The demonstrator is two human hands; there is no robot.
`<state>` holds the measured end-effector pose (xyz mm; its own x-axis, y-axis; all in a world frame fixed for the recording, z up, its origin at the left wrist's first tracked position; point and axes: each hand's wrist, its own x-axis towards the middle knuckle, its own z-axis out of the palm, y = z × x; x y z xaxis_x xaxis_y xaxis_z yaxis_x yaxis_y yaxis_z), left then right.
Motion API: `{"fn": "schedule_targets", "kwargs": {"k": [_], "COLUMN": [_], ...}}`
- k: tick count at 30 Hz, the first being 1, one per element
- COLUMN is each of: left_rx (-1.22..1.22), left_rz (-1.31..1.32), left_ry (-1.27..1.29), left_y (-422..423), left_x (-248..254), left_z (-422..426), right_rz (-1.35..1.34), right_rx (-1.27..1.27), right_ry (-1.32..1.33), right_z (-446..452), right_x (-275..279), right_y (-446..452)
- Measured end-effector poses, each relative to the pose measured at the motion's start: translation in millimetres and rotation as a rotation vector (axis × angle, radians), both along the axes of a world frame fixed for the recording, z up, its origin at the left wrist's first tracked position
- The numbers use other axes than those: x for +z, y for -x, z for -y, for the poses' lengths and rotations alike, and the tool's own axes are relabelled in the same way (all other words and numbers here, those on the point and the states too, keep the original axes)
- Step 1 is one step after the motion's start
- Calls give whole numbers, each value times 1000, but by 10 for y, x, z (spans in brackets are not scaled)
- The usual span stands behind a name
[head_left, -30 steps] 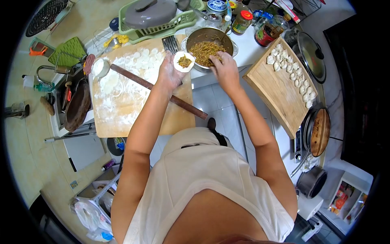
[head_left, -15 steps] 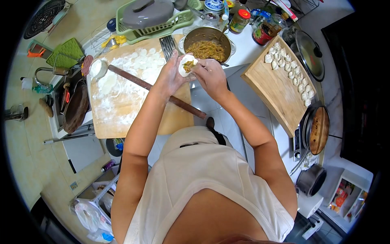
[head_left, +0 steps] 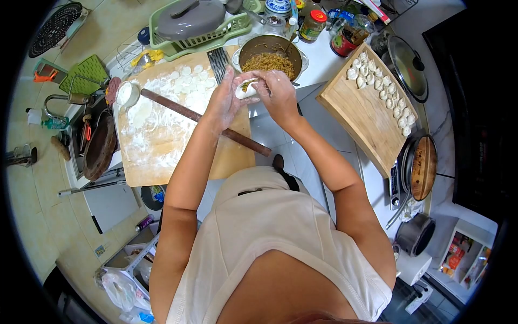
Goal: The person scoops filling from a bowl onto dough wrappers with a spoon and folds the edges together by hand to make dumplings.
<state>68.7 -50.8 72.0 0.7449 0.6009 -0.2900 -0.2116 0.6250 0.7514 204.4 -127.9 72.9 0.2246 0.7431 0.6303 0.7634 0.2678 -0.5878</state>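
Observation:
A white dumpling wrapper (head_left: 245, 93) with brownish-green filling is held between my two hands, its edge partly folded up over the filling. My left hand (head_left: 226, 98), dusted with flour, cradles it from the left. The fingers of my right hand (head_left: 278, 96) pinch its right edge. Just beyond my hands stands a pot of filling (head_left: 270, 63). Below my left wrist a wooden rolling pin (head_left: 175, 107) lies across the floured board (head_left: 154, 143). Flat round wrappers (head_left: 186, 81) are spread on the board's far part.
At right, a wooden board (head_left: 361, 116) carries rows of folded dumplings (head_left: 386, 94). A bowl of flour (head_left: 128, 94) sits at the board's left corner. Behind are a green dish rack (head_left: 199, 40) and jars (head_left: 313, 26). A sink (head_left: 81, 146) lies left, a lidded pan (head_left: 423, 167) right.
The wrapper has gone from lying fairly open to being partly folded over its filling. My right fingers have moved in over its edge, closer to my left hand. The view has shifted slightly.

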Motion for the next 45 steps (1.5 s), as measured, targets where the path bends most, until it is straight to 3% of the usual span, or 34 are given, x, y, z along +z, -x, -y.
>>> {"fn": "schedule_targets", "kwargs": {"k": [7,10,13,16,19,22,25,34,37,40,43,45], "left_rx": [-5,-56,9,110,103,138,216,454,488,419,368,373], "left_rz": [-9,130,138,106,91,67,-2,-300,-157,257,317,350], "left_ry": [-41,-88,-316,-719,-885,-825,-933,-1523,-1321,-456,-253,-173], "left_y": [21,50,75,35,31,-3,-4,26,39,-30,-55,-83], "left_x": [172,115,175,100,113,227,245,462,501,607,708,652], "left_z": [62,76,191,202,215,280,290,359,395,457,483,496], "right_rz": [150,143,21,-332,-377,-339,-254,-232,-487,-726,-292,-290], "right_rx": [29,-47,-42,56,118,122,74,92,207,304,250,303], "right_ry": [-49,-108,-86,77,117,140,89,39,-5,-72,9,5], "right_z": [-2,25,73,166,198,215,215,291,307,346,371,350], "right_x": [39,220,354,507,514,569,581,700,654,598,501,464], "right_y": [-28,-9,19,98,112,148,161,148,175,265,261,276]}}
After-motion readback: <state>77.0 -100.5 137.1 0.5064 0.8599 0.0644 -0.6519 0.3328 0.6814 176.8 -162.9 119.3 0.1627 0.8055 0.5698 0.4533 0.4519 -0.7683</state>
